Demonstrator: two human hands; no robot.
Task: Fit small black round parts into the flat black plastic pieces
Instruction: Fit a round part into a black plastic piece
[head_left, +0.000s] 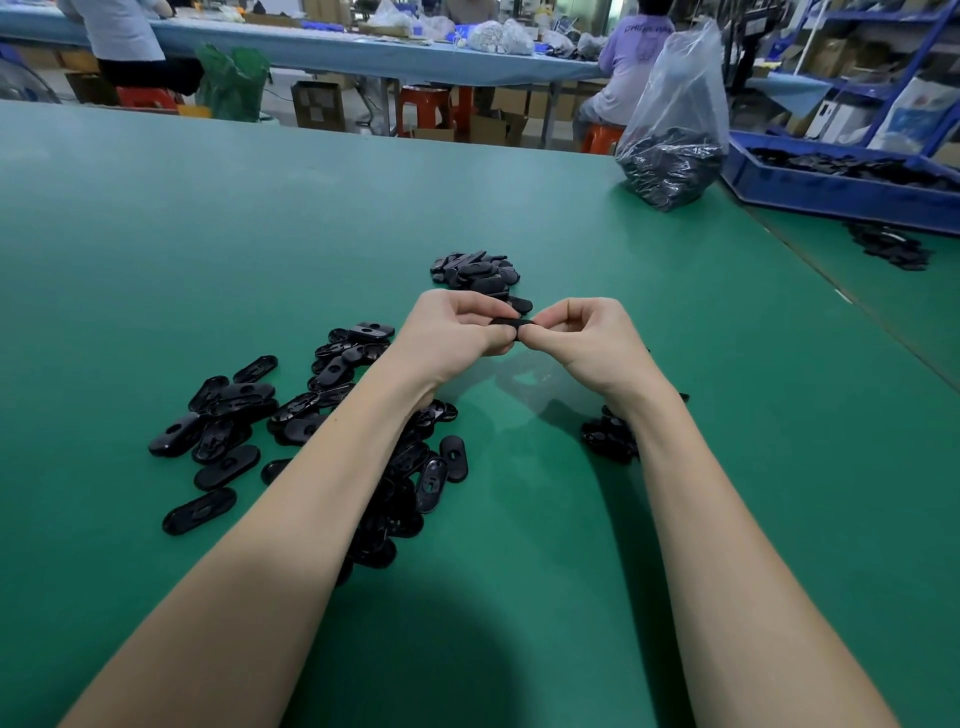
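- While raised above the green table (208, 218), one flat black piece (511, 326) is pinched at its ends by the left hand (457, 332) and the right hand (587, 340).
- Loose flat pieces (291, 415) are heaped under the left forearm.
- A smaller pile (475, 270) is located just beyond the hands.
- Small dark parts (610, 439) are seen beside the right wrist.

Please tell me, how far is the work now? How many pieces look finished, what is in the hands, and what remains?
Possibly done: a small heap of flat black oval plastic pieces lies beyond the hands, though fitted parts cannot be seen. In hand: the left hand and right hand pinch one flat black piece between them. Left: a large loose pile of black oval pieces on the green table.
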